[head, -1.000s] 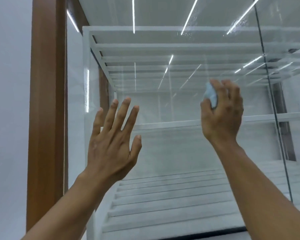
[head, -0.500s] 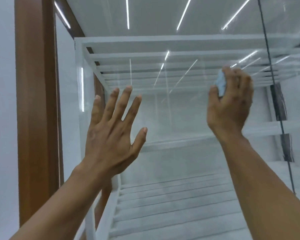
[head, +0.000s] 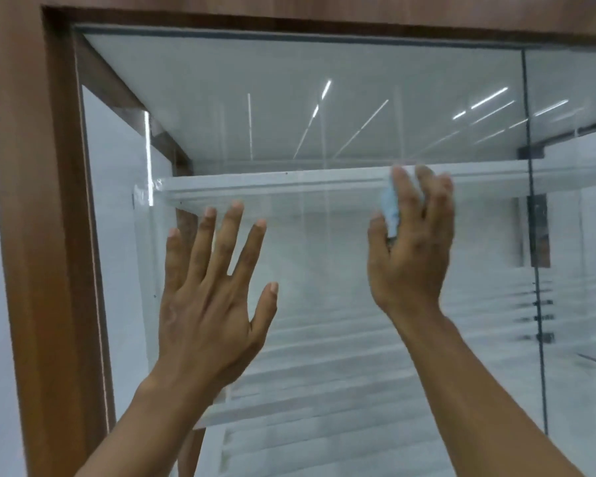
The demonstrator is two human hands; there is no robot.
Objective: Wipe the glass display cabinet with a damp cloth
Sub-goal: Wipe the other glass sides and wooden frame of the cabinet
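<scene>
The glass display cabinet [head: 324,98] is framed in brown wood [head: 31,201]; white slatted shelves [head: 272,182] are seen inside, with nothing visible on them; the left hand [head: 207,304] is held up with fingers spread before the glass; a light blue cloth [head: 391,211] is gripped in the curled right hand [head: 413,249] near the upper shelf.

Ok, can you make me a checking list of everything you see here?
Surface: glass front of the cabinet, streaked with light reflections.
Job's things: pale blue cloth, bunched in the right hand, up near a white shelf edge.
Clutter: nothing seen.
Grips: left hand open, fingers spread, holding nothing; right hand shut on the cloth.
Cables: nothing seen.
Surroundings: brown wooden frame at left and top; dark vertical seam at right.
</scene>
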